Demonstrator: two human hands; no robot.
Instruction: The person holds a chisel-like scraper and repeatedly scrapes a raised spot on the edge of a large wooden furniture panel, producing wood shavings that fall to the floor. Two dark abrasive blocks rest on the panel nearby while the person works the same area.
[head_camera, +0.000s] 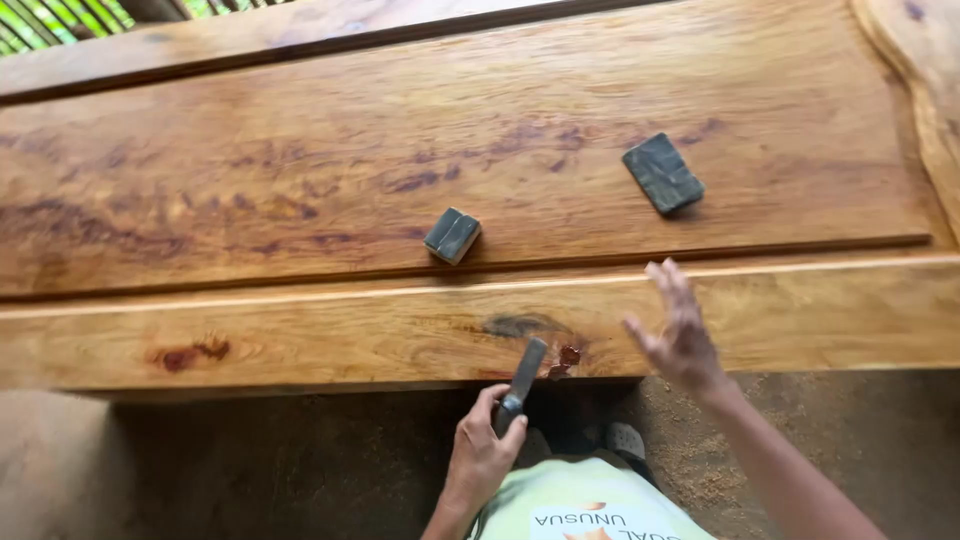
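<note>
Over on the left of the frame, nothing but long bare grain on the big wooden slab (300, 170), glossy and orange-brown, with a reddish knot low on its front edge.

Moving toward the centre: a small dark block (453, 235) sits on the slab's top, just above the groove that runs along the front edge, tilted a little. Below it, bottom centre, the person's left hand (482, 455) is clenched around the handle of a flat metal blade tool (524, 378), a scraper or chisel by the look of it. The blade points up and meets the front edge of the slab right beside a dark knot (520, 325), with a small reddish patch (567, 357) just to its right. It looks like the working step is on that flaw in the edge: scraping or filling at the knot.

Further right, the right hand (678, 335) is released, fingers spread, holding nothing, hovering in front of the slab's edge near the reddish patch; whether it touches the wood cannot be told. Up in the upper right, a second, larger dark flat block (662, 173) lies on the top, well apart from both hands.

Judging from this, the next move calls for a steady blade angle against the edge, and the free hand bracing near the knot.
</note>
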